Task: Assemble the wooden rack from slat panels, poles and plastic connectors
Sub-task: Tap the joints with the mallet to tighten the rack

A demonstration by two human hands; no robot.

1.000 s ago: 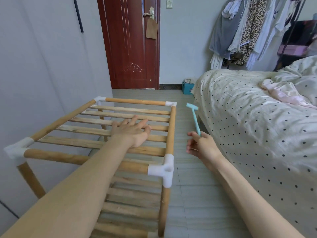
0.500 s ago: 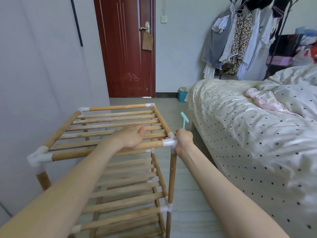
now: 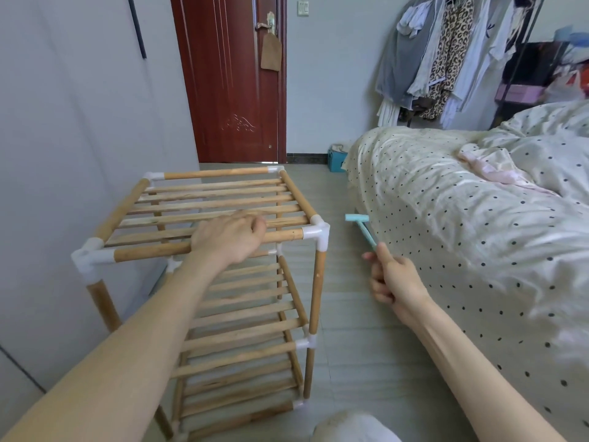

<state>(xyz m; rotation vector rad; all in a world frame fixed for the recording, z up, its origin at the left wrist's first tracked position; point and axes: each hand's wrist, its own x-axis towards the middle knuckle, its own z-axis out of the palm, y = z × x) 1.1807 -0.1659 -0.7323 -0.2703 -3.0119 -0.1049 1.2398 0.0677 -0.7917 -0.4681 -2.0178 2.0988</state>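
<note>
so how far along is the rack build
Mostly built: the rack stands with three slat tiers on poles and white connectors. In hand: the left hand grips the top front pole, the right hand holds a small blue hammer raised near the front corner connector. Likely left: tapping joints tight.

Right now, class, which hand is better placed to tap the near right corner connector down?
Right: the right hand holds the small blue mallet beside the connector; the left hand grips the front pole.

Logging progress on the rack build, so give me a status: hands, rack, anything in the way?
Left hand grips the rack top front pole. Right hand holds the small teal hammer raised beside the front-right corner connector. Nothing between hammer and connector.
</note>
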